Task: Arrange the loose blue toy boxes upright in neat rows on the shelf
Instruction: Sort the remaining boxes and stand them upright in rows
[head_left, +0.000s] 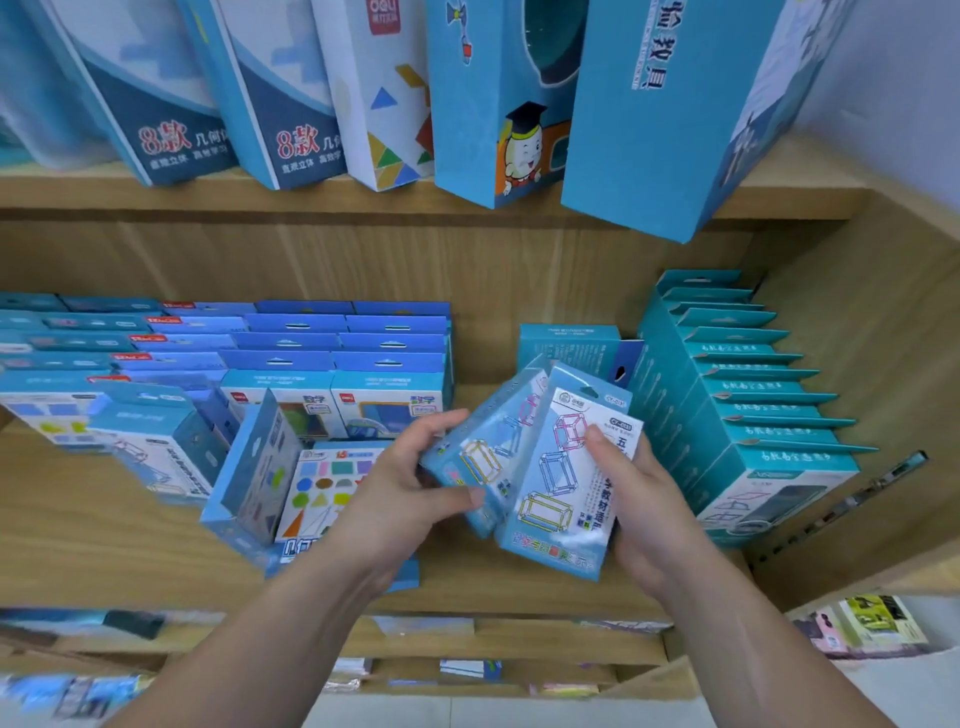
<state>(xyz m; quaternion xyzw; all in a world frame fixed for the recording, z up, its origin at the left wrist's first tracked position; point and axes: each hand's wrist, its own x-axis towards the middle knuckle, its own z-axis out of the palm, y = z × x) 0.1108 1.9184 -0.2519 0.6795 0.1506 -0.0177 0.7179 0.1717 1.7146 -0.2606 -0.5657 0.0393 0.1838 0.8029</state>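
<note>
Bare shelf (524, 582) is lying open between the teal row (743, 415) on the right and the blue rows (332, 353) on the left. A lone box (569, 345) is standing at the gap's back, and tipped boxes (260, 467) are crowding its left front.

2 hands (410, 483); 2 held boxes (561, 483); 5 tall boxes (498, 104) above.

held boxes (540, 467) between shelf (130, 540) rows

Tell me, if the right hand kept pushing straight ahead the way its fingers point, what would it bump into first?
Probably the blue box lying on its side behind the boxes the right hand holds, though depth is hard to judge.
</note>
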